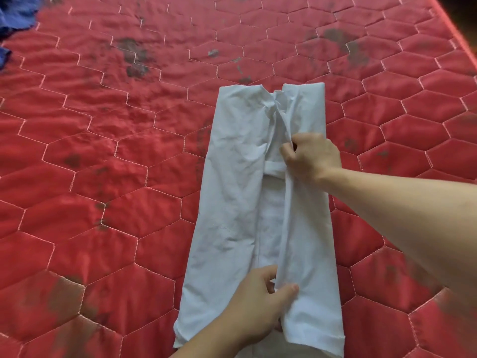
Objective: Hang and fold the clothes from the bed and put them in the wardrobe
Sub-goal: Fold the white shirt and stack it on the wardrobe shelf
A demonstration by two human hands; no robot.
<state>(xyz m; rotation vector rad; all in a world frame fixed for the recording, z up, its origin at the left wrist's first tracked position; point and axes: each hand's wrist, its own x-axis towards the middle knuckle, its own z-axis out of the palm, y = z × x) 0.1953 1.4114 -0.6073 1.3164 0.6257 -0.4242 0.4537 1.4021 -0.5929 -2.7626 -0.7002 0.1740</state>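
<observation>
White shirt (pixel 232 202) flat on the red bed (pixel 103 151), both sides already turned in toward the middle, long and narrow, near end at the bed's edge. Right hand (pixel 312 157) pinching the inner edge of the right flap about halfway up; left hand (pixel 258 303) gripping the same edge low down, thumb on top. Best to pull that edge taut between both hands and lay it straight along the centre, level with the left flap. Worth smoothing the creases near the collar end before folding across. Possibly a sleeve tucked under the middle strip, hard to tell. Blue cloth (pixel 15 14) far off at the bed's top left corner, not yet handled.
</observation>
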